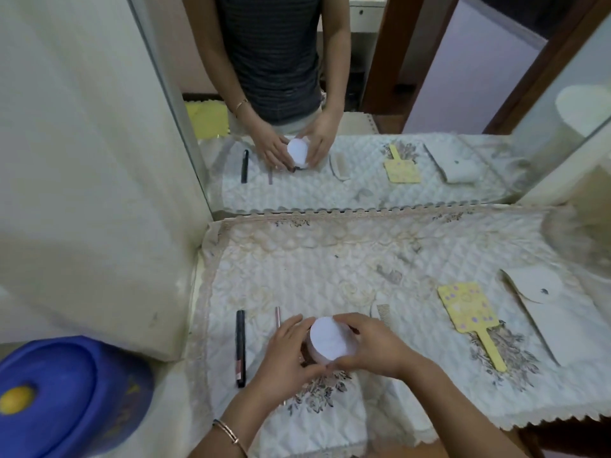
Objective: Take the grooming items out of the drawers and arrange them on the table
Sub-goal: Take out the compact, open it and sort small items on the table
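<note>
One white-lidded jar is at the near middle of the table, held between the left hand and the right hand, with the fingers of both curled round its sides. I cannot tell whether its base rests on the table. Just to its left lie a slim pink pencil and a black liner; a comb lies just to its right. Set down carelessly, the jar could land on the pencil and tip, or a twisting grip could loosen the lid.

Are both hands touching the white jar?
Touching. The head view shows the left hand and the right hand with fingers wrapped against the sides of the white jar.
</note>
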`<control>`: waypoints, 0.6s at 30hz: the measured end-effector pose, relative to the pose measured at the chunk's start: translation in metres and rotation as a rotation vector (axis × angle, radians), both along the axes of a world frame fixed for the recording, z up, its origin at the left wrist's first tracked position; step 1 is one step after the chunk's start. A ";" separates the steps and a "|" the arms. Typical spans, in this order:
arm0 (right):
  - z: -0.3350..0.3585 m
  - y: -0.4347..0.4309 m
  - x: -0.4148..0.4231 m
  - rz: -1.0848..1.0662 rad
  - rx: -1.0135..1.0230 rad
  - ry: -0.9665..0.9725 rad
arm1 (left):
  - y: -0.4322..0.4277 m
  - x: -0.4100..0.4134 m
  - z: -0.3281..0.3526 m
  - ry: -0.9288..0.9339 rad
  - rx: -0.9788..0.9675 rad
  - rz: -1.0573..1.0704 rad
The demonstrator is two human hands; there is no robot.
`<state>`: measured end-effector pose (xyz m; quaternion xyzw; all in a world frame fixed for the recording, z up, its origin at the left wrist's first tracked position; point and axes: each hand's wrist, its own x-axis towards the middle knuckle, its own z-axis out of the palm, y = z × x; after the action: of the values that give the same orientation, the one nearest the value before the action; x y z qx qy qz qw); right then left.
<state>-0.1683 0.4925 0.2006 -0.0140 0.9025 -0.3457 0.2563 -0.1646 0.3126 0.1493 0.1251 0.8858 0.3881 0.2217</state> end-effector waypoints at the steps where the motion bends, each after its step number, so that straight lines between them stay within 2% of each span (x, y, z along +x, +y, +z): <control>1: 0.002 0.004 0.000 -0.030 -0.035 -0.020 | 0.000 0.000 0.002 -0.023 0.032 0.026; 3: 0.003 0.011 -0.001 -0.058 -0.075 -0.052 | 0.002 0.000 0.005 -0.035 0.090 0.059; 9: 0.010 0.034 -0.009 -0.195 -0.265 -0.049 | 0.018 0.008 0.004 -0.061 0.089 0.019; 18: -0.012 0.035 -0.029 -0.346 -0.199 0.010 | 0.046 0.019 -0.007 0.009 -0.010 0.019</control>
<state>-0.1978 0.5279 0.1883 0.1142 0.8542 -0.4720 0.1859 -0.1452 0.3587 0.1423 0.1171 0.8898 0.3853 0.2147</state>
